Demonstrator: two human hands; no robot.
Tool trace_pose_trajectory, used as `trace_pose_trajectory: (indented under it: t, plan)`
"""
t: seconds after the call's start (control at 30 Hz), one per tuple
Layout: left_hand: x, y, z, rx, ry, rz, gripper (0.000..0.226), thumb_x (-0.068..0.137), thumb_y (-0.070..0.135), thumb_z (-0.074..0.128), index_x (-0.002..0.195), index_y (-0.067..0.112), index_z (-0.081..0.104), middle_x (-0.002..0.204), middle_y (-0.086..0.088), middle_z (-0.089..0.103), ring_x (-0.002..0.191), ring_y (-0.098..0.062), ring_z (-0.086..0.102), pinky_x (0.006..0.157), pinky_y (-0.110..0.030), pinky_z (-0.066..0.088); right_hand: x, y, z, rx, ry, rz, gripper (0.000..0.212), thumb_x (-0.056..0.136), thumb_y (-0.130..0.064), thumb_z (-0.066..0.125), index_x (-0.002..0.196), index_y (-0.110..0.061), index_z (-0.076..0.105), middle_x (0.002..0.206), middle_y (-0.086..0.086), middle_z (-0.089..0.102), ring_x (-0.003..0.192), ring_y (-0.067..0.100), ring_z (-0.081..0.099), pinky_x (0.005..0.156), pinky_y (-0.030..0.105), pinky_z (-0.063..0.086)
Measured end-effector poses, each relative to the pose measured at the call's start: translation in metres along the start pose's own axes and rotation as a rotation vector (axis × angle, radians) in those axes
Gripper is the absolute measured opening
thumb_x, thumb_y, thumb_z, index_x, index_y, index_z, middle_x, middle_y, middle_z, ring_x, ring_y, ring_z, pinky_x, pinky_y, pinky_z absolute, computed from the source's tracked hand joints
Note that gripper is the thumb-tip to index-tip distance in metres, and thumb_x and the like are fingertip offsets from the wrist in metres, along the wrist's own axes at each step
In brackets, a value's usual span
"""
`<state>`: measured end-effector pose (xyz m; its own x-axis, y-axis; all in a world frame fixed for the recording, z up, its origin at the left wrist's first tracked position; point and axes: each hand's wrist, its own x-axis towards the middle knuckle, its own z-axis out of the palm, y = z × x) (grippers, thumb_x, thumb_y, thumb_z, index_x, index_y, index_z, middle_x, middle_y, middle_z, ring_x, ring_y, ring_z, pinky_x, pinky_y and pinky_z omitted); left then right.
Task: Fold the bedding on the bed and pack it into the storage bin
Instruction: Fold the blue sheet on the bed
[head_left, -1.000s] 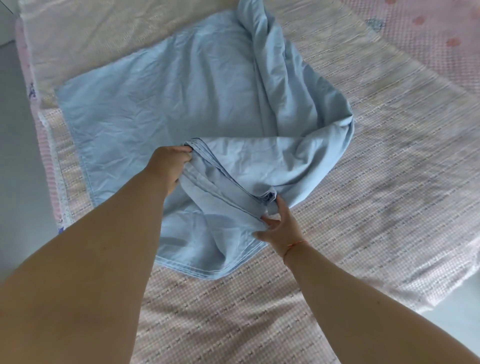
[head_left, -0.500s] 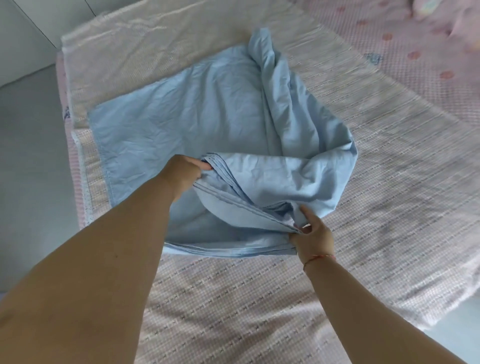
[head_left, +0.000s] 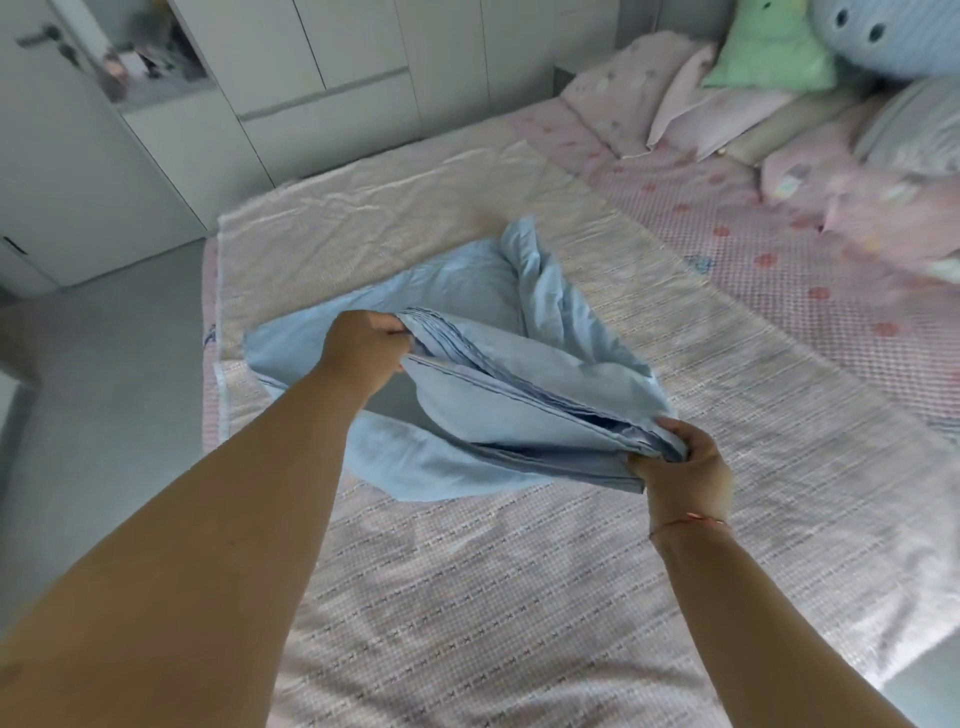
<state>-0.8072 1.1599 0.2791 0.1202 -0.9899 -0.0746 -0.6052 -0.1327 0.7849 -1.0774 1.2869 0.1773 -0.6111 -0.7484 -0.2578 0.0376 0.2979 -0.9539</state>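
A light blue sheet (head_left: 524, 410) lies partly folded on the bed, its layered hems bunched between my hands and lifted off the mattress. My left hand (head_left: 363, 348) grips the stacked edges at the sheet's left end. My right hand (head_left: 680, 462) grips the same stack of edges at the right end, near a thin red wrist string. The far part of the sheet (head_left: 535, 275) is crumpled and still rests on a pale striped blanket (head_left: 519, 597) spread over the bed. No storage bin is in view.
Pink dotted bedding (head_left: 727, 208) covers the far right of the bed, with pink, green and blue pillows (head_left: 769, 57) piled at the head. White wardrobe doors (head_left: 322, 78) stand behind. Grey floor (head_left: 104, 389) runs along the bed's left side.
Both hands have lifted the gathered hems upward and pulled them apart, drawing the sheet taut between them. The view has tilted up, showing pillows and the wardrobe.
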Motion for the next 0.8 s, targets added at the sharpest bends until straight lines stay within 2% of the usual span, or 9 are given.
trace_pose_trajectory:
  t: [0.1, 0.23, 0.3, 0.37, 0.5, 0.57, 0.63, 0.7, 0.8]
  plan:
    - [-0.007, 0.026, 0.002, -0.084, 0.072, 0.032, 0.036, 0.080, -0.002, 0.057, 0.054, 0.021, 0.065, 0.051, 0.000, 0.051, 0.060, -0.018, 0.049, 0.062, -0.031, 0.047, -0.001, -0.001, -0.005, 0.068, -0.018, 0.088, 0.043, 0.065, 0.006, 0.077, 0.098, -0.019, 0.063, 0.090, 0.003, 0.063, 0.076, 0.019, 0.059, 0.061, 0.022, 0.044]
    - [-0.010, 0.063, 0.013, -0.241, 0.055, 0.072, 0.037, 0.082, -0.010, 0.056, 0.059, 0.019, 0.061, 0.041, 0.013, 0.045, 0.041, -0.002, 0.036, 0.046, -0.017, 0.029, -0.003, -0.002, -0.009, 0.155, -0.076, 0.180, 0.044, 0.065, 0.012, 0.072, 0.101, -0.012, 0.064, 0.088, 0.006, 0.064, 0.071, 0.018, 0.058, 0.055, 0.020, 0.047]
    - [-0.006, 0.081, 0.017, -0.313, 0.032, 0.092, 0.033, 0.082, -0.011, 0.056, 0.077, 0.017, 0.071, 0.055, 0.015, 0.060, 0.052, 0.001, 0.050, 0.055, -0.016, 0.040, -0.001, 0.001, -0.010, 0.167, -0.102, 0.211, 0.048, 0.062, 0.014, 0.072, 0.104, -0.008, 0.066, 0.092, 0.009, 0.066, 0.077, 0.024, 0.060, 0.064, 0.027, 0.049]
    - [-0.002, 0.098, 0.021, -0.327, -0.002, 0.096, 0.037, 0.081, -0.012, 0.056, 0.093, 0.019, 0.073, 0.077, 0.005, 0.066, 0.072, -0.010, 0.058, 0.071, -0.023, 0.045, 0.002, 0.000, -0.013, 0.141, -0.110, 0.217, 0.048, 0.061, 0.012, 0.074, 0.103, -0.010, 0.067, 0.091, 0.009, 0.068, 0.080, 0.026, 0.062, 0.070, 0.030, 0.048]
    - [-0.001, 0.120, 0.024, -0.330, -0.058, 0.035, 0.043, 0.083, -0.016, 0.048, 0.075, 0.023, 0.065, 0.075, 0.000, 0.058, 0.076, -0.019, 0.053, 0.072, -0.028, 0.046, 0.013, -0.009, -0.028, 0.074, -0.132, 0.185, 0.047, 0.061, 0.008, 0.079, 0.101, -0.013, 0.068, 0.089, 0.008, 0.069, 0.081, 0.026, 0.063, 0.071, 0.030, 0.047]
    - [0.002, 0.124, 0.023, -0.407, -0.101, -0.034, 0.032, 0.088, -0.014, 0.043, 0.087, 0.011, 0.064, 0.086, -0.004, 0.059, 0.091, -0.023, 0.057, 0.072, -0.027, 0.052, 0.022, -0.015, -0.034, 0.088, -0.145, 0.180, 0.047, 0.059, 0.011, 0.078, 0.102, -0.007, 0.069, 0.087, 0.009, 0.069, 0.079, 0.027, 0.063, 0.072, 0.031, 0.047]
    - [0.006, 0.127, 0.018, -0.593, -0.092, -0.126, 0.027, 0.092, 0.000, 0.045, 0.113, 0.001, 0.061, 0.110, -0.014, 0.064, 0.108, -0.031, 0.058, 0.080, -0.037, 0.057, 0.031, -0.026, -0.040, 0.098, -0.140, 0.166, 0.049, 0.059, 0.015, 0.075, 0.103, -0.007, 0.069, 0.082, 0.006, 0.068, 0.076, 0.026, 0.062, 0.072, 0.030, 0.047]
    - [0.004, 0.133, 0.011, -0.720, -0.088, -0.168, 0.038, 0.097, 0.024, 0.048, 0.130, 0.007, 0.054, 0.120, -0.015, 0.062, 0.111, -0.033, 0.058, 0.084, -0.046, 0.055, 0.038, -0.036, -0.045, 0.075, -0.144, 0.124, 0.049, 0.060, 0.015, 0.074, 0.103, -0.008, 0.069, 0.078, 0.003, 0.067, 0.073, 0.023, 0.062, 0.069, 0.027, 0.046]
    - [0.001, 0.142, 0.005, -0.768, -0.085, -0.184, 0.048, 0.098, 0.054, 0.040, 0.114, 0.013, 0.058, 0.122, -0.013, 0.060, 0.112, -0.030, 0.059, 0.091, -0.052, 0.052, 0.039, -0.055, -0.051, -0.012, -0.176, 0.019, 0.045, 0.063, 0.012, 0.075, 0.100, -0.013, 0.069, 0.077, 0.000, 0.066, 0.067, 0.013, 0.059, 0.055, 0.016, 0.045]
